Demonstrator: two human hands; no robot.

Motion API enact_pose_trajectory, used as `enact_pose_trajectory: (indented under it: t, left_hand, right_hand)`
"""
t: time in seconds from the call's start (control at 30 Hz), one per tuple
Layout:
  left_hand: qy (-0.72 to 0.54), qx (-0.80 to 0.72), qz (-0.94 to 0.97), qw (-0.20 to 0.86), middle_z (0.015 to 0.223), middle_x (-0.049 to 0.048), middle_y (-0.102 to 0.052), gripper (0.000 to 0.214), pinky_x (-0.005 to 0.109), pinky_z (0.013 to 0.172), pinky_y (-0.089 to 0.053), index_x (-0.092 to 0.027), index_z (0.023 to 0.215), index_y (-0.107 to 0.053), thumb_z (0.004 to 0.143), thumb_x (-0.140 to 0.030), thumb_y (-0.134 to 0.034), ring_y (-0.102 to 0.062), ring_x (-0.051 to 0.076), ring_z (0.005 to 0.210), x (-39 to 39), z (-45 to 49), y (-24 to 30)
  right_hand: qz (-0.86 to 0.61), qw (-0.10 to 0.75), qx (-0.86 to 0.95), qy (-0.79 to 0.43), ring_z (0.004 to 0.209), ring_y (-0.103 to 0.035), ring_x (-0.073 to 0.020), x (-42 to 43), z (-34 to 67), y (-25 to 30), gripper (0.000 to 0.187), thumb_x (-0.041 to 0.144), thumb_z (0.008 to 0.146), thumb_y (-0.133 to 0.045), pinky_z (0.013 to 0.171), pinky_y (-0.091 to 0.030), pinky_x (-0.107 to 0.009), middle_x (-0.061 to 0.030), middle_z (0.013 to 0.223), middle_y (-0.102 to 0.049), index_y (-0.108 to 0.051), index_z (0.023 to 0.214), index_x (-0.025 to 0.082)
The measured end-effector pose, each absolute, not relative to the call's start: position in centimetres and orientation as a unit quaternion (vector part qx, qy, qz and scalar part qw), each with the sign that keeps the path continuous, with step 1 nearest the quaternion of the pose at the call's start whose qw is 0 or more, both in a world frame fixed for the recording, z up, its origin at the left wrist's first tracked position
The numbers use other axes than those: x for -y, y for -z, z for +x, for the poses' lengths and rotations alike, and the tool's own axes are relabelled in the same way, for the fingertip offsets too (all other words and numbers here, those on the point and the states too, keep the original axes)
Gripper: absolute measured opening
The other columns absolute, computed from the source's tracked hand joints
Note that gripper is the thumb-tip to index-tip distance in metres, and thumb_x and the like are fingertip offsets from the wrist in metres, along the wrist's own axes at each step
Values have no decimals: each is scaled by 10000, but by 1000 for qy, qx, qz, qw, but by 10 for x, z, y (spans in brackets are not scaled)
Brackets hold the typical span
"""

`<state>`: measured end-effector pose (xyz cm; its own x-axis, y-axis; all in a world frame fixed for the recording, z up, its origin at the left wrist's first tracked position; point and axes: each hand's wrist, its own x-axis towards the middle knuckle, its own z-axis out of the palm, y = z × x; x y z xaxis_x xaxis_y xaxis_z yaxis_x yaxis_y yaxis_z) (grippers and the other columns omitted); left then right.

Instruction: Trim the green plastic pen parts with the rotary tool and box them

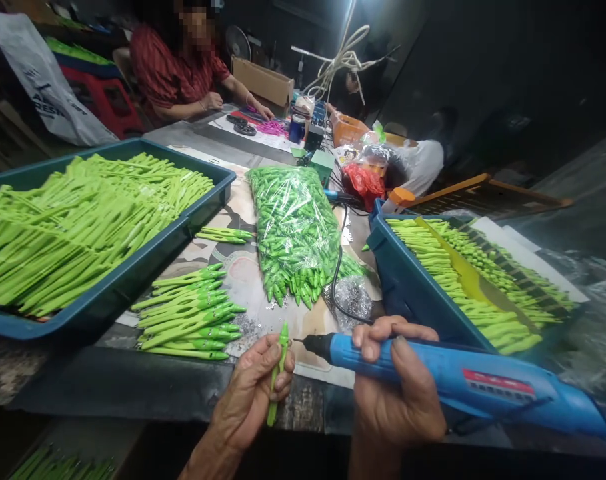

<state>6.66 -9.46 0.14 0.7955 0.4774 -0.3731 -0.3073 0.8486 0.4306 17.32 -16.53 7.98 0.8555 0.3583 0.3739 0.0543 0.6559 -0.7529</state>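
A lime-green plastic pen body (277, 380) is held upright in the left hand (250, 400), gripped by curled, closed fingers (267, 350), with its upper end left exposed above them. The small bit (297, 341) of a blue rotary tool (447, 370) lies just beside that end; whether contact is made cannot be told. The tool is clamped in the right hand (395, 393), whose fingers (377, 330) are wrapped together around its body. A slip could be caused by the narrow piece turning in the grip, and the left fingers could then be caught, as they lie close to the bit. Uneven pressure could mark or crack the plastic. A black cord (340, 293) running across the counter (133, 380) could snag and drag the tool. Grey shavings (247, 330) and a loose pile of similar green pieces (187, 313) lie just ahead of the hands. A blue tray (423, 287) of green pieces stands to the right, a clear bag (295, 233) of green parts lies beyond, and a larger tray (97, 233) is filled on the left. Farther off, a co-worker (177, 67) is seated at the counter.
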Motion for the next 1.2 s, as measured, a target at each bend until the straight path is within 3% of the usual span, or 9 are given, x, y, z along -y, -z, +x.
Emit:
enact_pose_trajectory:
  t: [0.3,0.53,1.2]
  left_hand:
    - [-182,-216,151,947,626,-2,-490,143,148,417,-230,-119,693,-490,793,-195,-559,-354,21,462,96,66,-1]
    - [-162,-220,148,951,597,-36,-408,136,141,406,-183,-132,735,-478,787,-220,-569,-295,14,449,97,67,-2]
    - [-221,-243,118,937,659,29,-607,152,140,423,-302,-149,745,-510,714,-166,-658,-446,46,481,102,65,-2]
  right_hand:
    - [-406,875,246,-92,503,-473,-90,167,172,-80,105,135,719,-503,578,-391,-284,-6,699,-557,-558,800,174]
    - [-403,877,247,-83,494,-464,-94,169,171,-83,123,128,709,-482,570,-387,-289,-9,691,-557,-555,798,170]
    - [-409,876,241,-87,502,-462,-90,171,171,-83,133,122,708,-472,582,-387,-289,-4,699,-554,-544,807,173]
